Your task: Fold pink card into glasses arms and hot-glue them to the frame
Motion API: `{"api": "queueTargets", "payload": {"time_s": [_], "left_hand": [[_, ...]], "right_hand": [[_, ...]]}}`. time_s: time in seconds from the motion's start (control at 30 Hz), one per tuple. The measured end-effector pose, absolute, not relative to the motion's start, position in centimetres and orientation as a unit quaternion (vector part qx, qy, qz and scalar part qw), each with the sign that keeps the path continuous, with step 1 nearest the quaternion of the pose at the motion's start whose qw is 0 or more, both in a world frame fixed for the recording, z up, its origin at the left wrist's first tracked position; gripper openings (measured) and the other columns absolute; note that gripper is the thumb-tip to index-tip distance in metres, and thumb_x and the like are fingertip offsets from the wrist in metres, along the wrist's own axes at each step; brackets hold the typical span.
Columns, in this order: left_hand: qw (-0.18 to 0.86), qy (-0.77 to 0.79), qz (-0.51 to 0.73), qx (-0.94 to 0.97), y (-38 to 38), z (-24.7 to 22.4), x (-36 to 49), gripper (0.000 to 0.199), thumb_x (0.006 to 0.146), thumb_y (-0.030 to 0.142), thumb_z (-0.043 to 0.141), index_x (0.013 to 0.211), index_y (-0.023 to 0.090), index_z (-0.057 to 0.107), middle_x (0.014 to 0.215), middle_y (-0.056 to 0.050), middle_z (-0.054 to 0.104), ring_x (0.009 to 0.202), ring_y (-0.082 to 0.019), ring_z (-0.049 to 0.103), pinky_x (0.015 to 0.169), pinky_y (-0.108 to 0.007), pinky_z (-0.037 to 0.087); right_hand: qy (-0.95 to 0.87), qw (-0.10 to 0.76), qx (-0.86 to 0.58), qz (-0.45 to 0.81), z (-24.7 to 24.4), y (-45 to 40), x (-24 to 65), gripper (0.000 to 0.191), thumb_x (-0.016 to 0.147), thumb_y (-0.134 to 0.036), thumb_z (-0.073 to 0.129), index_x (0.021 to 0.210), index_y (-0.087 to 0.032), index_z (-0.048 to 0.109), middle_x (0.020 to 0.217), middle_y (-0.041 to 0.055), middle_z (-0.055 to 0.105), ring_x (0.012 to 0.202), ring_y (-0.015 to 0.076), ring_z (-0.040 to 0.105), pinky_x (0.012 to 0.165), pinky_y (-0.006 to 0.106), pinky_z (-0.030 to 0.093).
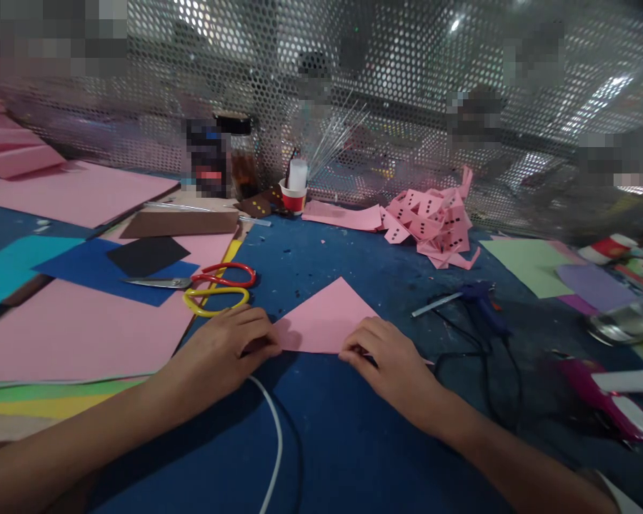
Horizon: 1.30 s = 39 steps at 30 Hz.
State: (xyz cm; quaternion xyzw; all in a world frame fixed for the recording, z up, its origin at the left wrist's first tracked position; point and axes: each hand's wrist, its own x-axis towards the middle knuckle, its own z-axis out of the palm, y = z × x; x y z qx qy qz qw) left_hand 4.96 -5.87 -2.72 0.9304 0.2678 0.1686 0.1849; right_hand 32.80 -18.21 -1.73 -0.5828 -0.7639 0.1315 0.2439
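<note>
Head view: left hand (236, 346) pinching the left corner of a pink paper triangle (324, 321), right hand (391, 357) with fingers curled in and thumb and fingertips gripping its lower edge toward the right; paper flat on the blue table (348, 428), apex pointing away. Scissors (190, 283) beyond the left hand, glue gun (485, 307) out to the right, heap of dotted pink pieces (431, 221) farther back, white cable (279, 442) nearer the body.

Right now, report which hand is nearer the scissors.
Left. The left hand is beside the scissors; the right hand is farther, at the right end of the pink paper.
</note>
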Motion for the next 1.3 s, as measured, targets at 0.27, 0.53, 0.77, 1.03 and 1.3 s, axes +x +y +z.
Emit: {"api": "queueTargets", "payload": {"time_s": [0.27,0.53,0.77,1.03,1.3], "left_hand": [[0.182,0.261,0.192,0.928,-5.7,-2.9,5.1,0.019,0.103,0.033,0.06,0.089,0.022,0.07,0.088,-0.002,0.067,0.084,-0.02,0.061,0.075,-0.031,0.043],[0.198,0.273,0.165,0.927,-5.4,-2.7,4.8,0.015,0.103,0.032,0.06,0.095,0.023,0.07,0.093,-0.002,0.069,0.089,-0.02,0.063,0.078,-0.031,0.044],[0.213,0.284,0.139,0.925,-5.2,-2.3,4.4,0.011,0.102,0.029,0.061,0.095,0.025,0.069,0.097,-0.001,0.07,0.092,-0.02,0.064,0.082,-0.031,0.043],[0.225,0.293,0.123,0.921,-5.1,-1.9,4.3,0.01,0.099,0.028,0.061,0.094,0.025,0.069,0.094,0.0,0.069,0.089,-0.02,0.064,0.08,-0.031,0.043],[0.219,0.295,0.108,0.924,-4.8,-1.7,4.1,0.014,0.099,0.029,0.057,0.093,0.025,0.069,0.095,-0.002,0.07,0.087,-0.021,0.065,0.079,-0.032,0.044]], "right_hand": [[-0.759,0.241,-0.589,0.135,-1.5,-18.3,32.6,0.01,0.1,-0.017,0.066,0.091,-0.021,0.066,0.094,0.0019,0.07,0.092,0.0198,0.063,0.086,0.035,0.045],[-0.758,0.239,-0.594,0.125,-1.8,-18.3,32.6,0.011,0.098,-0.015,0.068,0.089,-0.021,0.064,0.093,0.0015,0.069,0.09,0.0199,0.062,0.084,0.034,0.044],[-0.756,0.238,-0.595,0.131,-1.6,-18.2,32.5,0.012,0.098,-0.014,0.068,0.089,-0.021,0.064,0.093,0.0016,0.069,0.091,0.02,0.062,0.085,0.035,0.044],[-0.754,0.23,-0.601,0.132,-1.4,-18.2,32.5,0.013,0.098,-0.015,0.068,0.088,-0.02,0.063,0.093,0.0018,0.069,0.09,0.0199,0.062,0.083,0.034,0.044],[-0.754,0.226,-0.603,0.129,-1.5,-18.1,32.4,0.012,0.098,-0.015,0.068,0.088,-0.02,0.065,0.093,0.0016,0.07,0.091,0.0194,0.063,0.084,0.034,0.044]]}}
